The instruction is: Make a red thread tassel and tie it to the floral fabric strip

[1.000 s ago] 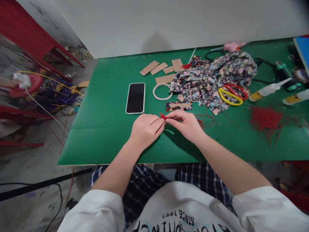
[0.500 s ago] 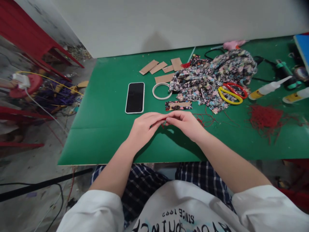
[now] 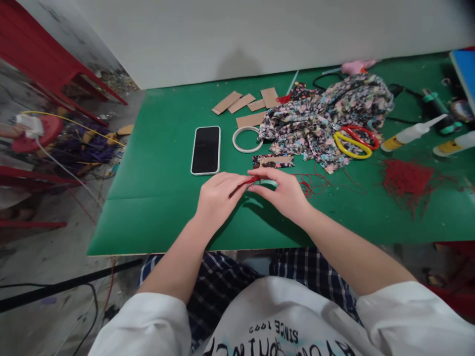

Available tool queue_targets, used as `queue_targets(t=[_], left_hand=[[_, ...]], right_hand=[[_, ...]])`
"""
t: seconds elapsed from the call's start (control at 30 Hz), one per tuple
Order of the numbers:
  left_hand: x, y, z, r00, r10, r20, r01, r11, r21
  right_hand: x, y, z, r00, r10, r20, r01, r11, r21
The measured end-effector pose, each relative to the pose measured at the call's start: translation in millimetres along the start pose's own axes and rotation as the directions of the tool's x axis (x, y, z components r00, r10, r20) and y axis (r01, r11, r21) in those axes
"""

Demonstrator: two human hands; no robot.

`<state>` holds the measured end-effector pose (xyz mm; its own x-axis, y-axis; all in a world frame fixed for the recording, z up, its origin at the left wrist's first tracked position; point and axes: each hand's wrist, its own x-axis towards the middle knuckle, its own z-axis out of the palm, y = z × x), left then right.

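Observation:
My left hand (image 3: 217, 198) is closed on a small bundle of red thread (image 3: 253, 180) above the green table (image 3: 156, 198). The fingertips of my right hand (image 3: 284, 193) meet the bundle's right end, with thumb and forefinger slightly apart around it. Just beyond my hands lies a floral fabric strip with a piece of cardboard on it (image 3: 273, 161). Loose red thread (image 3: 308, 185) curls on the table right of my right hand. A white tape ring (image 3: 237, 140) and a phone (image 3: 206, 150) lie beyond my left hand.
Cardboard pieces (image 3: 227, 102) lie near the wall. Crumpled floral fabric (image 3: 297, 118) bears scissors with red and yellow handles (image 3: 352, 148). Farther right are glue bottles (image 3: 406, 136), a red thread pile (image 3: 407, 179) and a pink glue gun (image 3: 356, 66). A red chair (image 3: 40, 44) stands left.
My right thumb and forefinger have spread apart, and more of the red bundle shows between my hands. My left hand has shifted slightly left.

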<state>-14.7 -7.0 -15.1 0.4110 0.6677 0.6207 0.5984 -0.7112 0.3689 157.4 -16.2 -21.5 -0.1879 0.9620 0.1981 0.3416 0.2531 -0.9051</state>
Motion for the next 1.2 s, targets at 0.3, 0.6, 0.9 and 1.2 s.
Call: queue_targets(t=[0.3,0.6,0.9,1.2], left_hand=[[2.3,0.7,-2.3,0.999,-0.033,0.019,0.035,0.997,-0.074],[3.1,-0.2,-6.8,0.995,-0.094,0.015,0.095,0.989,-0.109],[3.1,-3.4,-4.0,0.993,-0.058,0.107,0.067,0.994,-0.090],[1.6,-3.1,-1.6,0.997,-0.077,0.031,0.080,0.990,-0.119]], right_hand=[[1.8,0.6,-2.9,0.999,-0.030,-0.044,0.031,0.999,0.031],[0.7,1.6,-5.0,0.988,-0.133,-0.079,0.124,0.986,-0.108],[0.6,-2.7,-6.1,0.986,-0.148,-0.073,0.135,0.978,-0.158],[-0.4,-2.8,-6.4,0.979,-0.197,-0.059,0.186,0.971,-0.149]])
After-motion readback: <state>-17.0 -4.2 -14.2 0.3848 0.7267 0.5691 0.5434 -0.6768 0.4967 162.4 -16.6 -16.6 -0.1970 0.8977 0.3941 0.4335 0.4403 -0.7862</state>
